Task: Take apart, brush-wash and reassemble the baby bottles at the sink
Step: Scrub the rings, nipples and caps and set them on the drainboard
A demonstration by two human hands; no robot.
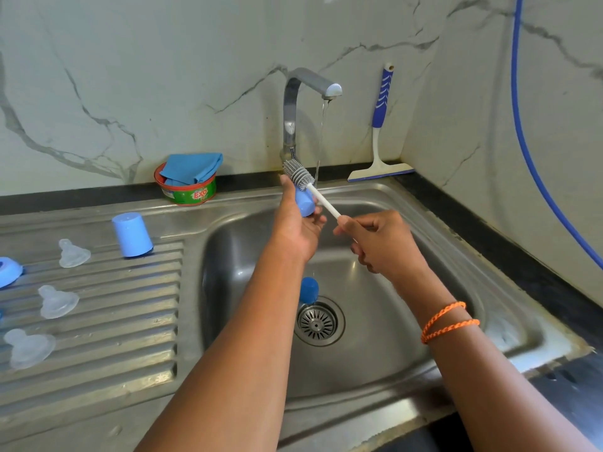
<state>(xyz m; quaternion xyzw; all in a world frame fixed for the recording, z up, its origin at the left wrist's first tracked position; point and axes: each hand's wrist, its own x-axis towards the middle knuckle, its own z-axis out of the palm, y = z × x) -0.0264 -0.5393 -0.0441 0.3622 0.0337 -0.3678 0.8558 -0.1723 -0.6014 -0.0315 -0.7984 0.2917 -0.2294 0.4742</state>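
Bottle cap in left grip; right grip pinches brush; steel sink, tap running, marble wall.

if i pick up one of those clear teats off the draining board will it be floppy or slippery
Probably soft: the clear teat looks like thin translucent silicone, so it may squash when pinched. Possibly slippery, since the tap is running nearby. It looks light, and its wide base on the ridged draining board should resist rolling.

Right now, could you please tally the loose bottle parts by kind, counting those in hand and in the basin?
Clear teats on the drainboard: 3
Blue caps: 3, drainboard, left hand, basin
Blue collar rings, left edge: 1
Total: 7
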